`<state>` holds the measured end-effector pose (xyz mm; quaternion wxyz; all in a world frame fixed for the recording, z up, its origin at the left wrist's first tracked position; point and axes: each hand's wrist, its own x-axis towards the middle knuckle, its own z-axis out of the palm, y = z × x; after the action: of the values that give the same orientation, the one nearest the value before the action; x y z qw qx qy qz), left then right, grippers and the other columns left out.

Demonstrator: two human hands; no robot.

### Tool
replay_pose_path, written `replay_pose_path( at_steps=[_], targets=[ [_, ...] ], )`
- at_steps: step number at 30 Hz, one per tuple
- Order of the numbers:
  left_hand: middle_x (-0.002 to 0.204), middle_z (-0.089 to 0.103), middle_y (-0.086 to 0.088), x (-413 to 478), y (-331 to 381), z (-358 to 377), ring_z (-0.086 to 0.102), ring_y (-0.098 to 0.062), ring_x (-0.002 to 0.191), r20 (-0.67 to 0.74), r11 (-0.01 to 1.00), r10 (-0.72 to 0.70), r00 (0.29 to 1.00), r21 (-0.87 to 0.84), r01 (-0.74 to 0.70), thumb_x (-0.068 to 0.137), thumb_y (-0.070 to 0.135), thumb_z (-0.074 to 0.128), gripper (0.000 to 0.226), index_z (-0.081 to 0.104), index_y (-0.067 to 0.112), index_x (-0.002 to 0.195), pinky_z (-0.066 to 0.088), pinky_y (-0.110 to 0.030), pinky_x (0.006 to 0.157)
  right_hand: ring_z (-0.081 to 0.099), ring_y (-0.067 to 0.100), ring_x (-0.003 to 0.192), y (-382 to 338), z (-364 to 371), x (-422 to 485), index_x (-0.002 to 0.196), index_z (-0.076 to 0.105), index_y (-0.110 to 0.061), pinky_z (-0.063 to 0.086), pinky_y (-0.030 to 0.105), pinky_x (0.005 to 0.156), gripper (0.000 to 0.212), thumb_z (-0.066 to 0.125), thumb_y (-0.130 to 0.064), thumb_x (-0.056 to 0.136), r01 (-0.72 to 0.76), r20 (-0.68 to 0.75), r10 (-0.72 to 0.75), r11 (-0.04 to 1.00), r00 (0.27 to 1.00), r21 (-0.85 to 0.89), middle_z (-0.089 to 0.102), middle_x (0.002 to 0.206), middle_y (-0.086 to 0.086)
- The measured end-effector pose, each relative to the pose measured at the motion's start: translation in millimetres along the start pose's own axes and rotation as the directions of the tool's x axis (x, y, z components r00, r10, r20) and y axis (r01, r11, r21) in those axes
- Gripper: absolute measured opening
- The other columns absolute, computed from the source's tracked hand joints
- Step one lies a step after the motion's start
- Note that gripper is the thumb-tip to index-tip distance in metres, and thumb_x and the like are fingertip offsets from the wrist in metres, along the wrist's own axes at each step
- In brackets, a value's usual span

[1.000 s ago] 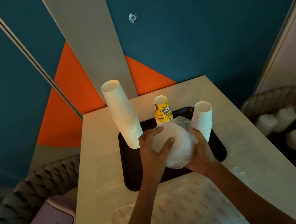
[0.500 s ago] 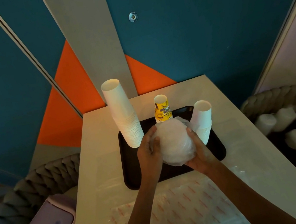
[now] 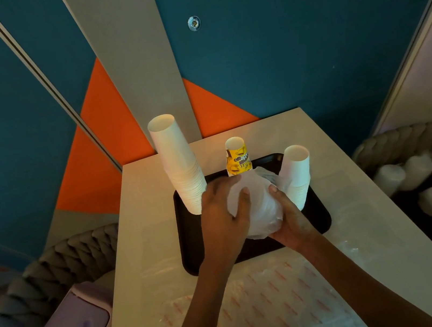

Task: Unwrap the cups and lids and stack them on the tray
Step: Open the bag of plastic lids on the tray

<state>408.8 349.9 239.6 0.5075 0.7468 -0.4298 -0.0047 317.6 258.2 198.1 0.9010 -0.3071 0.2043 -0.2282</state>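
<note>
Cup stacks (image 3: 181,166) on tray (image 3: 190,241), table (image 3: 146,231) beneath

cups (image 3: 178,163): matt paper | wrap (image 3: 261,209): glossy clear plastic | tray (image 3: 190,241): smooth dark plastic

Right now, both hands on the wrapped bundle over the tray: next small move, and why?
Probably pull the bunched plastic open with the right hand. Both it and the left hand grip the wrapped bundle above the tray; the wrap is closed, its gathered end beside the right thumb.
</note>
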Motion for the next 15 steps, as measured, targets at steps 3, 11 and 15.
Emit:
replay_pose_path(
  at_steps=[3, 11, 15],
  targets=[
    [0.116, 0.063, -0.002, -7, 0, 6, 0.053, -0.006, 0.101, 0.129, 0.997, -0.080, 0.988, -0.007, 0.082, 0.076, 0.062, 0.046, 0.065, 0.064, 0.012, 0.114, 0.048, -0.022, 0.086, 0.071, 0.020, 0.086, -2, 3, -2, 0.113, 0.051, -0.020, 0.058, 0.036, 0.063, 0.097, 0.093, -0.048, 0.030, 0.001, 0.016, -0.001, 1.000, 1.000, -0.019, 0.074, 0.090, 0.005],
    [0.124, 0.059, -0.003, -5, -14, 5, 0.054, -0.010, 0.107, 0.258, 0.950, -0.265, 0.929, -0.092, 0.297, 0.081, 0.024, 0.073, 0.044, 0.060, 0.013, 0.121, 0.050, -0.028, 0.089, 0.072, 0.016, 0.081, -5, 2, -3, 0.109, 0.051, -0.026, 0.057, 0.033, 0.060, 0.103, 0.092, -0.052, 0.019, -0.047, -0.029, 0.044, 0.989, 0.999, -0.139, 0.074, 0.083, -0.003],
    [0.125, 0.059, -0.003, -6, -18, 6, 0.052, -0.004, 0.102, 0.284, 0.937, -0.288, 0.915, -0.112, 0.330, 0.082, 0.022, 0.071, 0.044, 0.059, 0.012, 0.123, 0.046, -0.020, 0.087, 0.071, 0.019, 0.082, -4, 2, -3, 0.113, 0.052, -0.024, 0.058, 0.036, 0.062, 0.101, 0.092, -0.050, 0.024, -0.074, -0.060, 0.066, 0.987, 0.996, -0.145, 0.074, 0.086, 0.000]
  ],
)
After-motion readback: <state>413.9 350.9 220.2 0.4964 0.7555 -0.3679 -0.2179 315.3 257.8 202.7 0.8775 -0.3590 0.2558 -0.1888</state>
